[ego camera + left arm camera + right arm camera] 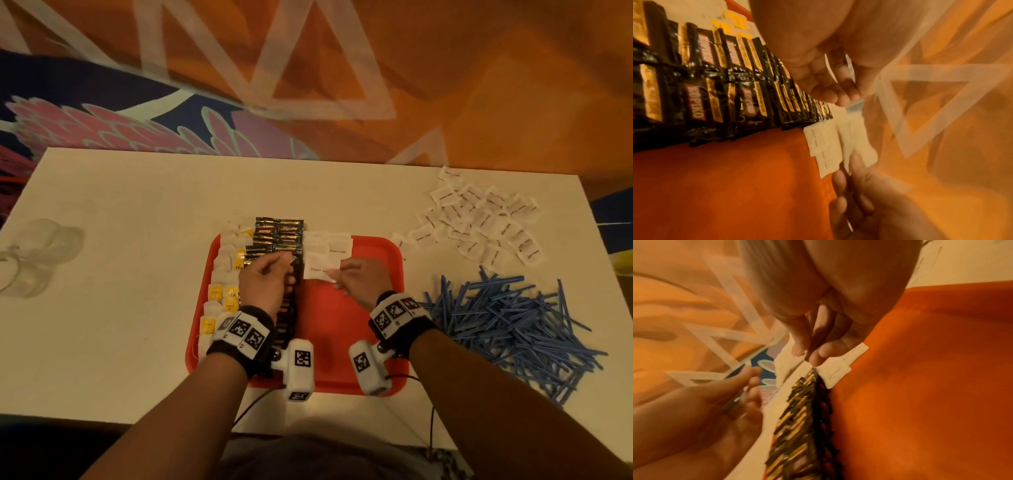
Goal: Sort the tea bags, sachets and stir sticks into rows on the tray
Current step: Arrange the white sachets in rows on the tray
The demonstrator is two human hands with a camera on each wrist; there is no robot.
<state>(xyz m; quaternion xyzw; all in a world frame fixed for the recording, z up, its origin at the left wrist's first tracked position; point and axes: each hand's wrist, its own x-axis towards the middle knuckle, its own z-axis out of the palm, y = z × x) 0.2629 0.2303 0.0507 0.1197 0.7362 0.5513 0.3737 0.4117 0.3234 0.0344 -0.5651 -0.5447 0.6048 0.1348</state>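
Observation:
A red tray holds a left row of tea bags with yellow tags, a middle row of black coffee sachets and a few white sugar sachets at its far right. My right hand pinches one white sugar sachet just behind the placed ones, low over the tray. My left hand hovers over the black row, fingers curled round a thin sachet edge; what kind it is I cannot make out. Blue stir sticks lie off the tray.
Loose white sugar sachets are scattered at the table's back right. The stir sticks are heaped at the right, close to the table edge. A clear plastic cup lies at the far left. Cables trail from the wrist cameras.

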